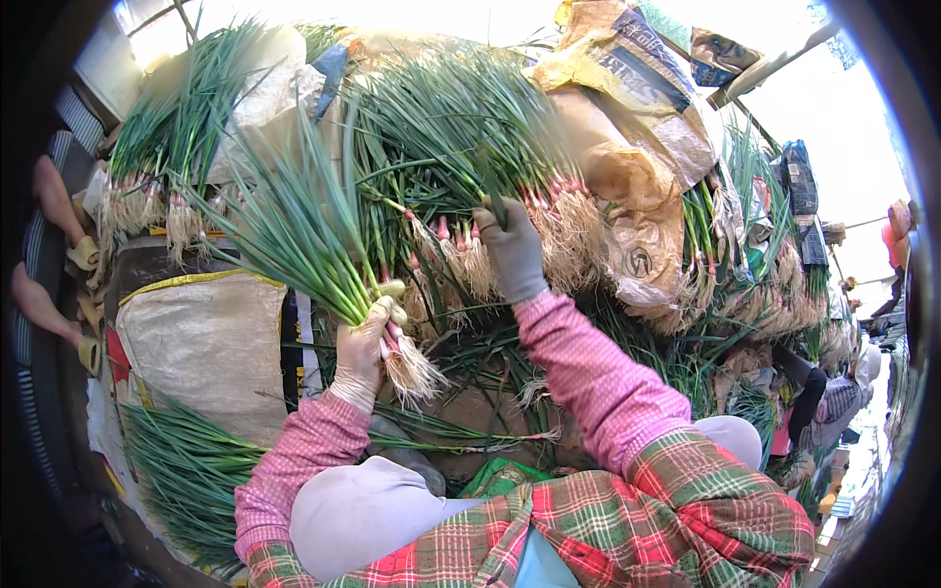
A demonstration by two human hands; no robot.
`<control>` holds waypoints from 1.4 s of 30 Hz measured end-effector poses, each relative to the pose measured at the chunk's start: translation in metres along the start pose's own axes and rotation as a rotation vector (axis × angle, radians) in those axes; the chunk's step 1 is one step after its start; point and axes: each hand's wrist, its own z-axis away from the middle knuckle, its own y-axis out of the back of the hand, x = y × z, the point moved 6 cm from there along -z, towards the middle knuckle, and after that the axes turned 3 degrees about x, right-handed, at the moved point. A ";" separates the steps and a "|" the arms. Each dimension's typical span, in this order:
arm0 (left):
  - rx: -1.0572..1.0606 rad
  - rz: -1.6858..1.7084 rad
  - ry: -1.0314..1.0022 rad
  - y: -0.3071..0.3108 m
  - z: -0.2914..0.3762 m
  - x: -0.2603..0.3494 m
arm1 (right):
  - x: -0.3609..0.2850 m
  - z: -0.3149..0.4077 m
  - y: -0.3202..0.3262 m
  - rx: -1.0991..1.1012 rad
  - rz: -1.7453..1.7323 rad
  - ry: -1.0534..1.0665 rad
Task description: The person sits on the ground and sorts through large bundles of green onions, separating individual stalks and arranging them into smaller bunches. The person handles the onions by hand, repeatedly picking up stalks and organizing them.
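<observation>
My left hand [365, 331], in a pale glove, grips a bunch of green garlic plants [334, 283] just above the bulbs. Their long leaves fan up and to the left, and the pale roots hang at the lower right. My right hand [509, 242], in a grey glove, has its fingers closed on a green leaf [491, 180]. Behind both hands lies a large pile of similar plants [456, 125] with pink bulbs and matted roots [566, 235]. Between my forearms, loose stalks [456, 441] lie on the ground.
A whitish woven sack [202, 353] lies at left, above more leafy plants [195, 470]. Another bundle [184, 110] stands at upper left. Yellowish printed sacks [632, 147] cover the pile's right side. Another person's legs [51, 301] show at far left; a person [838, 400] is at far right.
</observation>
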 end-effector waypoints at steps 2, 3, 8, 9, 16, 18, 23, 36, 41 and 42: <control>-0.026 0.045 0.108 -0.005 -0.003 -0.005 | -0.009 -0.019 0.003 0.086 0.716 0.554; -0.086 0.092 0.195 -0.011 -0.004 -0.010 | 0.003 -0.032 0.002 -0.047 0.791 0.470; -0.107 0.072 0.344 -0.018 -0.001 -0.025 | 0.009 -0.018 0.010 -0.389 0.566 -0.064; -0.089 0.044 0.332 -0.019 0.000 -0.029 | 0.001 0.002 0.012 -0.423 0.344 -0.179; -0.093 -0.114 0.423 -0.029 0.004 -0.042 | -0.008 0.097 -0.004 -0.470 -0.127 -0.295; -0.109 -0.164 0.435 -0.030 0.008 -0.041 | 0.014 0.086 -0.013 -0.284 -0.431 -0.589; -0.095 -0.090 0.339 -0.029 0.011 -0.037 | -0.014 0.081 -0.053 -0.338 -0.328 -0.350; -0.318 -0.025 0.377 -0.018 0.020 -0.021 | -0.017 0.095 -0.063 -0.522 -0.640 -0.657; -0.233 -0.072 0.266 -0.021 0.021 -0.008 | -0.035 0.101 -0.062 -0.154 -1.139 -0.684; -0.247 -0.122 0.230 -0.024 0.023 -0.006 | -0.037 0.096 -0.063 -0.140 -1.308 -0.749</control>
